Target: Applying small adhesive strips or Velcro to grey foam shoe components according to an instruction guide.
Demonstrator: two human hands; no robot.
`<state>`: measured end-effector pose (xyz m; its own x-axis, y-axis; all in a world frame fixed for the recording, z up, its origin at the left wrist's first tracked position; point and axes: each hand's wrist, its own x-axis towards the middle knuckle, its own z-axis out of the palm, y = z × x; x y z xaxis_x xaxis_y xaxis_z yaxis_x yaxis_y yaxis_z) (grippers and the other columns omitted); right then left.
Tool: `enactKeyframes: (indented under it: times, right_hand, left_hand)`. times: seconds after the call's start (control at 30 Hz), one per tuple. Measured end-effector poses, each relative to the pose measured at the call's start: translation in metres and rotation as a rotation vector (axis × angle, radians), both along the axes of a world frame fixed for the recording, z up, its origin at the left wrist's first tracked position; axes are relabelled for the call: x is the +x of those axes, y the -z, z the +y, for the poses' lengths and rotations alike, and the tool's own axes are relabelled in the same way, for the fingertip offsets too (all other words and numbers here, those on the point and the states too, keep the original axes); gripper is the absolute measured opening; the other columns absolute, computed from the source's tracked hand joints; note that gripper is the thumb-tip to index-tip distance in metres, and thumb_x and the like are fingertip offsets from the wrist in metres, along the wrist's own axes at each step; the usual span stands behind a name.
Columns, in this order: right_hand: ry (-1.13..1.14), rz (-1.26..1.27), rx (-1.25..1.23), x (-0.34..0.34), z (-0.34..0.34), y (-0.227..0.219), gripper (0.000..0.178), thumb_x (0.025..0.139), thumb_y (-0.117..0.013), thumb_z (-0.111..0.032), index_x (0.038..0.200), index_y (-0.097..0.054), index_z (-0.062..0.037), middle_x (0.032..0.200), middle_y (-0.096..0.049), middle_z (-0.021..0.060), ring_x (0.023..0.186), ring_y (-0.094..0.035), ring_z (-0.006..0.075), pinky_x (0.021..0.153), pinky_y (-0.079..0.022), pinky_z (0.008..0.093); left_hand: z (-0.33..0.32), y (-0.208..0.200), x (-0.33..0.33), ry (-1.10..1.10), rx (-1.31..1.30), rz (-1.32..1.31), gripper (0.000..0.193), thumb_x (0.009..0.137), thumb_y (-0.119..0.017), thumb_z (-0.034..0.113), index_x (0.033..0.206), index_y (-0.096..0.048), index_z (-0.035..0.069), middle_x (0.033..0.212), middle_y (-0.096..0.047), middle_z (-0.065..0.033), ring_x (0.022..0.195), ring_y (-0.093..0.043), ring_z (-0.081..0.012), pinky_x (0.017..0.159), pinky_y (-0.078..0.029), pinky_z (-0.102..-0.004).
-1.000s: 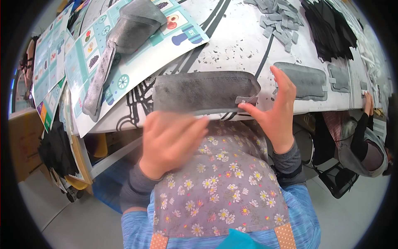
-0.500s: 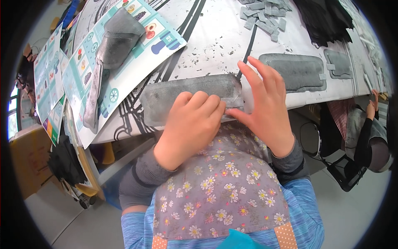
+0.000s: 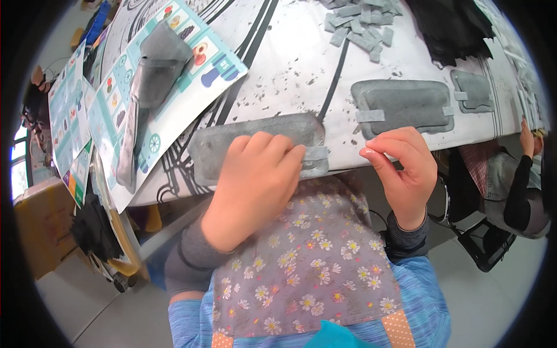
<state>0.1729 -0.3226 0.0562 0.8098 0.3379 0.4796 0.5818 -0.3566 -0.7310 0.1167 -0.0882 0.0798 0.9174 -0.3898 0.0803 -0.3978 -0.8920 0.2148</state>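
Panel of padded gray fabric (image 3: 209,149) lies along the worktop's (image 3: 278,87) near edge under the left hand (image 3: 249,182), fingers curled, grip unclear; the right hand (image 3: 411,171), thumb and forefinger nearly pinched, any hold indiscernible, hovers by that edge near a second panel (image 3: 403,103).

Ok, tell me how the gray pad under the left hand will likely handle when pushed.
The gray pad looks like soft fabric, so it would probably flex or wrinkle. Lying flat and broad on the table, it seems unlikely to roll or tip.
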Motion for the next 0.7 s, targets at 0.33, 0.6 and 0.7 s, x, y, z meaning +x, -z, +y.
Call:
enactKeyframes:
  times: [0.33,0.6,0.7]
  right_hand:
    - [0.036,-0.186,-0.479,0.075,-0.028,-0.034,0.02,0.086,-0.063,-0.001,0.105,-0.068,-0.0029,0.095,-0.07,0.0135,0.089,-0.065,0.0324,0.076,-0.052,0.0412]
    - [-0.06,-0.147,-0.785,0.182,0.008,0.007,0.02,0.083,-0.069,-0.018,0.083,-0.059,-0.0002,0.076,-0.061,0.0119,0.072,-0.06,0.029,0.064,-0.046,0.0384]
    - [-0.03,0.066,-0.866,0.195,0.018,0.008,0.016,0.08,-0.068,-0.014,0.08,-0.059,-0.001,0.073,-0.06,0.0123,0.071,-0.059,0.0278,0.062,-0.045,0.0376]
  left_hand:
    - [0.006,-0.031,-0.017,-0.044,-0.24,-0.139,0.038,0.072,-0.074,0.004,0.109,-0.07,0.01,0.096,-0.065,-0.0016,0.086,-0.058,-0.0226,0.078,-0.042,-0.0353]
    - [0.061,0.0,-0.065,-0.314,-0.473,-0.449,0.029,0.081,-0.065,-0.006,0.11,-0.067,-0.003,0.086,-0.062,-0.0083,0.078,-0.055,-0.0198,0.07,-0.043,-0.0322]
    - [0.085,0.019,-0.09,-0.561,-0.632,-0.569,0.027,0.084,-0.061,-0.011,0.11,-0.066,-0.006,0.083,-0.061,-0.0094,0.078,-0.056,-0.0191,0.071,-0.044,-0.0296]
